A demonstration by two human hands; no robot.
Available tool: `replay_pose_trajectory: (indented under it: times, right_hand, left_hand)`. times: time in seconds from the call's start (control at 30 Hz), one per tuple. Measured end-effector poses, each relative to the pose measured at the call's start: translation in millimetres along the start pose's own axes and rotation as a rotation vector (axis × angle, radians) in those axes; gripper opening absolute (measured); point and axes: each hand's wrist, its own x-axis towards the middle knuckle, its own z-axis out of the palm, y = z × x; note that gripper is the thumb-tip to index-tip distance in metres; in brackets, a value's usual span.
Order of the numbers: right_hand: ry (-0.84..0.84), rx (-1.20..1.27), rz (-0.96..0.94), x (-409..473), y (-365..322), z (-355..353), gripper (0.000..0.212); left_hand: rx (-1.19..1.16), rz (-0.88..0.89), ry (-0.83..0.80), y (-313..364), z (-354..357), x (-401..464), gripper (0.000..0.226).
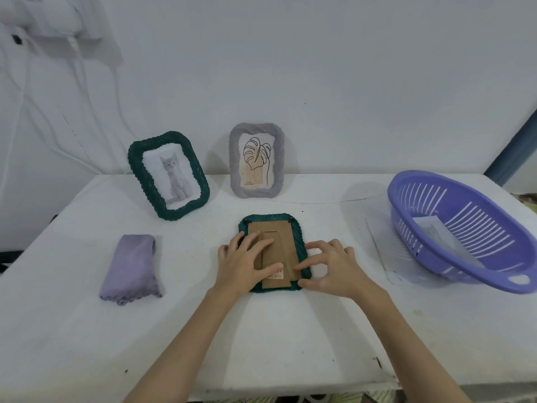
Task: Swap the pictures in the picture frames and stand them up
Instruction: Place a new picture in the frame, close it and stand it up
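- I am working on the back of the green frame (274, 253) lying face down at centre frame, its brown backing board (276, 254) facing up.
- My left hand (247, 264) is pressing flat on the board, fingers straight and spread; my right hand (331, 269) is resting at the frame's right edge, fingers curled and fingertips touching the rim, gripping nothing that I can make out.
- I judge I am at the opening or closing of the back; I cannot tell whether a picture is inside.
- The next move is probably calling for turning the small clips at the board's top corners, holding the board steady meanwhile.
- Two frames are standing toward the wall: a green one with a cat picture (168, 175) at centre left, a grey one with a leaf drawing (257, 159) at upper centre.
- A purple basket (465, 231) is sitting at the right, near the table's far-right edge, holding a loose picture (433, 231); a folded cloth (132, 266) is lying at the left.
- Bare table (276, 338) is lying between the frame and the near edge, leaving room to slide or flip it.
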Motion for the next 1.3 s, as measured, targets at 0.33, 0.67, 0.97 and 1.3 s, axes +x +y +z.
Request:
replay_pose_trajectory:
  times: [0.33, 0.67, 0.97, 1.3]
  right_hand:
    - [0.177, 0.021, -0.040, -3, 7, 19, 0.028]
    - [0.260, 0.189, 0.057, -2, 6, 33, 0.008]
    - [0.110, -0.027, 0.111, 9, -20, 30, 0.048]
    - [0.101, -0.047, 0.123, 7, -21, 30, 0.044]
  left_hand:
    - [-0.002, 0.004, -0.011, -2, 2, 2, 0.084]
    - [-0.018, 0.017, -0.013, -4, 4, 1, 0.083]
    - [-0.339, -0.027, -0.106, -15, -12, 6, 0.034]
    - [-0.220, 0.169, -0.032, -40, -20, -29, 0.069]
